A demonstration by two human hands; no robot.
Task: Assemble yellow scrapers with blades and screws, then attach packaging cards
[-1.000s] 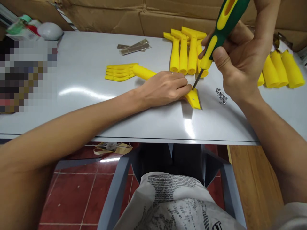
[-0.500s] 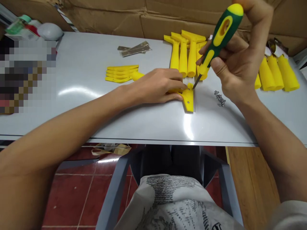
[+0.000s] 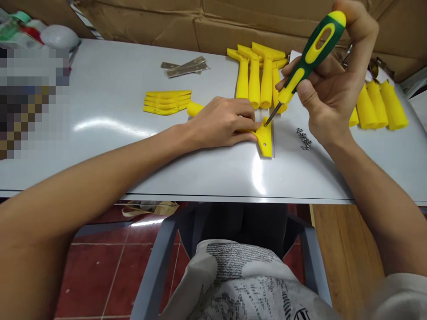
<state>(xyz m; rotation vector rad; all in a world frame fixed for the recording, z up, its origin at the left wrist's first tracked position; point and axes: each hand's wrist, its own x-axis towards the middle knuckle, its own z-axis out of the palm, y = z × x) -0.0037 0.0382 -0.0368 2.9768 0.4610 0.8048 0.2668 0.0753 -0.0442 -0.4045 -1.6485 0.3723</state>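
Observation:
My left hand (image 3: pixel 230 122) is closed around the handle of a yellow plastic scraper (image 3: pixel 266 146) and presses it to the white table. A thin blade edge shows along the scraper's right side, and a screw sits in its lower part. In my right hand (image 3: pixel 333 89) is a green and yellow screwdriver (image 3: pixel 308 58), tilted, with its tip on the upper part of the scraper head. My index finger rests near the top of its handle. To the right of the scraper lies a small pile of screws (image 3: pixel 304 138).
Several yellow scrapers (image 3: pixel 254 80) lie behind my hands. Yellow flat pieces (image 3: pixel 167 102) are stacked on the left, with wrapped metal blades (image 3: pixel 187 67) beyond them. Yellow handle parts (image 3: pixel 380 106) stand at the right. Cardboard (image 3: pixel 160 26) lines the table's back edge.
The screwdriver tip has shifted left from the scraper head's edge onto its upper screw spot. My left hand keeps its grip on the scraper. The view has moved slightly.

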